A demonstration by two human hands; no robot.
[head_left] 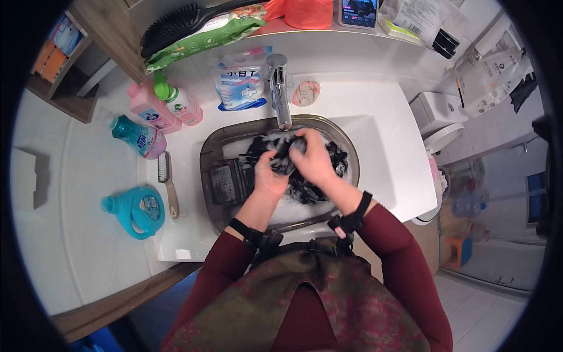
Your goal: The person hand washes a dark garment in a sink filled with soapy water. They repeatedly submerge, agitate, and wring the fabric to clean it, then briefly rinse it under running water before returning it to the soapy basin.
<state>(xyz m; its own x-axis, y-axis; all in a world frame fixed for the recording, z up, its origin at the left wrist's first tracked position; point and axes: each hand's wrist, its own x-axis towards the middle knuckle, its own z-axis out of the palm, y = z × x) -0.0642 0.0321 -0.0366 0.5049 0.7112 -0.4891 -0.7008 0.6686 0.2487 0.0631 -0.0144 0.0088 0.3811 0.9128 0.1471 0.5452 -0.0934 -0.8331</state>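
A dark wet garment (314, 190) lies in soapy water inside a grey translucent wash basin (208, 155) set in the white sink. My left hand (268, 175) grips a bunched part of the garment, and my right hand (314, 159) clutches the same bunch right beside it, just below the chrome tap (280, 88). Both hands are pressed together over the cloth. A ribbed washboard section (223, 183) shows in the basin's left part. Foam covers the water near my wrists.
On the white counter to the left stand a pink bottle (149, 108), a green-capped bottle (179, 102), a teal bottle (138, 136), a teal detergent jug (135, 210) and a scrub brush (167, 182). A refill pouch (240, 82) leans behind the tap. A toilet (440, 114) is at right.
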